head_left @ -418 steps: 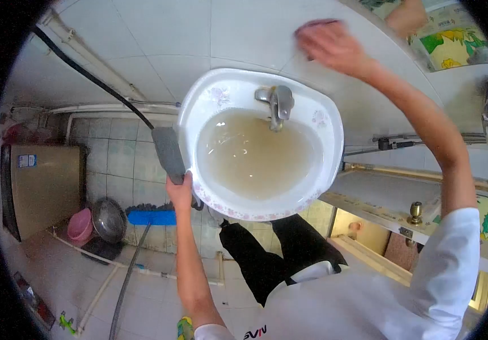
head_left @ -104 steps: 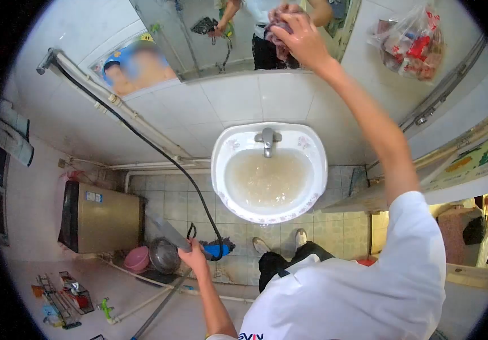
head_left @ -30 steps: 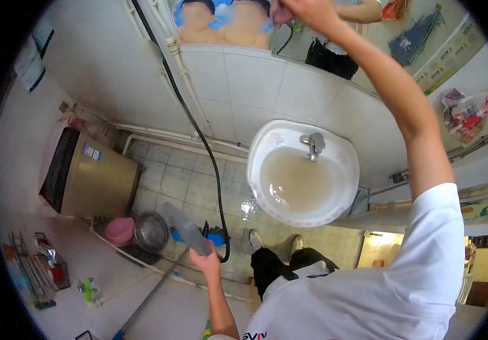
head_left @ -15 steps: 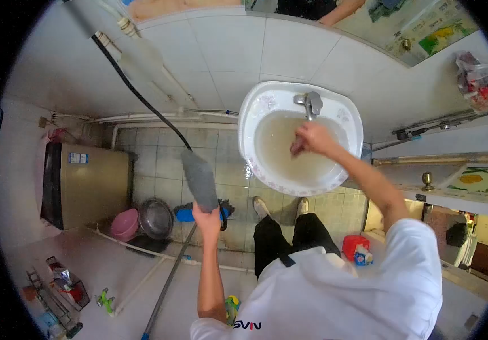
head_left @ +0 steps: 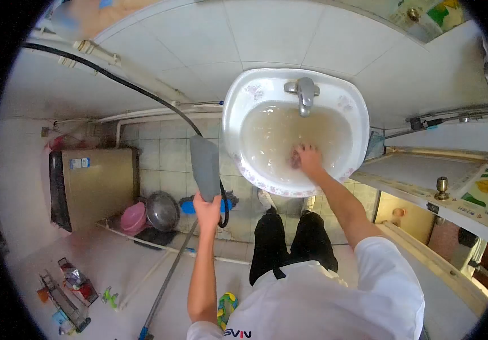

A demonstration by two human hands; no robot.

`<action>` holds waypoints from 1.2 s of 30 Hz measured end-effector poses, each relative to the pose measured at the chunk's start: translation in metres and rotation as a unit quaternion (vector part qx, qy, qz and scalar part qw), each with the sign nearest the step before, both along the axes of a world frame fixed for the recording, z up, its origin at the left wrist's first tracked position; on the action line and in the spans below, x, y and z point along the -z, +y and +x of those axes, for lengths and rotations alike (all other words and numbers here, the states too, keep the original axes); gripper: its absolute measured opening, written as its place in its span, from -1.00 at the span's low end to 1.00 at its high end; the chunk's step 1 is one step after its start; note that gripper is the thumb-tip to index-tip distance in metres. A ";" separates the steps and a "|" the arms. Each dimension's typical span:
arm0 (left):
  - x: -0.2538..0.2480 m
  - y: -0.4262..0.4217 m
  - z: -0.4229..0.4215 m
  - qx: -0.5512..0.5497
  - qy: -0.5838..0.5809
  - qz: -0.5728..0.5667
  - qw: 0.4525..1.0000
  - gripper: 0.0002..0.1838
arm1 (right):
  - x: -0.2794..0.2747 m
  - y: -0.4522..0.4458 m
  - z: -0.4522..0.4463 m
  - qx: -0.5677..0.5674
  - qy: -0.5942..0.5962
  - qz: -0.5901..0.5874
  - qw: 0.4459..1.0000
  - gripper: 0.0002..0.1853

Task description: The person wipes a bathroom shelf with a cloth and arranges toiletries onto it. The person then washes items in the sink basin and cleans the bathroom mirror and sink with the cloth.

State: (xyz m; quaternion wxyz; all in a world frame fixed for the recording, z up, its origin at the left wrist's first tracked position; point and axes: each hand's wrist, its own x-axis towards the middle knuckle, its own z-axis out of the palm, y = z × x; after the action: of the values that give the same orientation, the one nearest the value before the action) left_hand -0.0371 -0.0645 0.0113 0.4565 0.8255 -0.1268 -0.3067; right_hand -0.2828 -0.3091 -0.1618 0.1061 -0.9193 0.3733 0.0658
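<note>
Murky water fills the white basin (head_left: 237, 164) with its floral rim. Low in the basin, at the water, my right hand (head_left: 310, 160) has its fingers bent over a dark reddish cloth (head_left: 295, 159). The metal faucet (head_left: 305, 95) stands behind that hand at the back of the sink. Left of the basin, my left hand (head_left: 207, 208) grips the lower end of a flat grey object (head_left: 205, 167), which points upward. A black hose (head_left: 130, 85) passes behind the grey object and hangs beside my left hand.
A blue mop head (head_left: 190, 206) lies on the tiled floor below my left hand. A pink basin (head_left: 134, 218), a metal bowl (head_left: 163, 211) and a gold-coloured appliance (head_left: 99, 184) are at the left. On the right stands a door with a brass knob (head_left: 442, 188).
My right hand came down from the mirror with the cloth into the basin, and is now lower in the water. The view has shifted, and my left hand still holds the grey object, now more upright.
</note>
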 end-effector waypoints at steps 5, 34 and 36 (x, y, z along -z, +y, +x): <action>-0.001 -0.021 -0.003 0.021 0.002 -0.025 0.999 -0.74 | -0.005 -0.021 0.002 0.367 -0.302 0.403 0.782 -0.75; -0.006 -0.068 -0.036 0.149 -0.093 -0.062 0.982 -0.52 | -0.153 -0.060 -0.021 0.307 -0.411 0.684 0.518 -0.75; 0.020 -0.076 -0.045 0.113 0.030 -0.058 0.991 -0.53 | -0.117 -0.041 -0.018 0.325 -0.427 0.642 0.548 -0.73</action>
State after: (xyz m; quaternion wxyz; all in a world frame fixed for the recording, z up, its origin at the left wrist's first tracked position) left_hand -0.0822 -0.1405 -0.0082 0.4691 0.7686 -0.2234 -0.3733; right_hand -0.3008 -0.3505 -0.0445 0.8292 -0.3422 0.4152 -0.1513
